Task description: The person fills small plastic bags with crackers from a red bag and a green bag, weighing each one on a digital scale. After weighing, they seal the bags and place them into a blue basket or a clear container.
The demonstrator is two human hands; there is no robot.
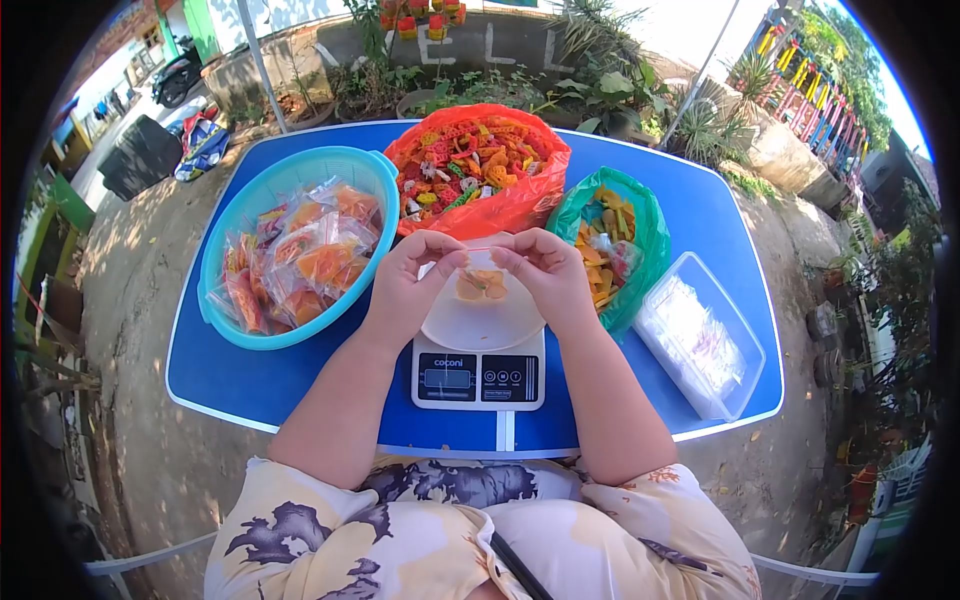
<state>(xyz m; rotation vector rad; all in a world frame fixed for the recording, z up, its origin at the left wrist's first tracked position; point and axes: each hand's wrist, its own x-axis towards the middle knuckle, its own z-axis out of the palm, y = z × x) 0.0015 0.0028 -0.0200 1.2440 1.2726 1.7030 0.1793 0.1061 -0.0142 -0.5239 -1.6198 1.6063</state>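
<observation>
Outdoors, on packed earth with potted plants behind, a blue worktop [240, 385] carries the whole packing station. Largest on it is a teal basket [232, 215] at the person's left, heaped with sealed clear packets of orange and red snacks; judging by that heap, a good share of the packing is already done. Behind the hands sits an open red bag [520, 205] of bulk mixed crackers, and to its right an open green bag [640, 215] of yellow and orange pieces; both look well filled, so a good deal of stock appears left to portion. At the right edge lies a clear box [745, 345], apparently of empty packets, though its contents are too washed out to confirm. Centred before the person stands a digital scale [478, 378] with a white pan; its display cannot be read. Above the pan, the left hand [405, 285] and right hand [550, 275] hold a small clear packet [482, 285] with a few orange pieces inside. The fingers of both hands pinch its top edge, one at each side. This packet appears partly filled, not yet sealed, and not yet placed in the basket.
</observation>
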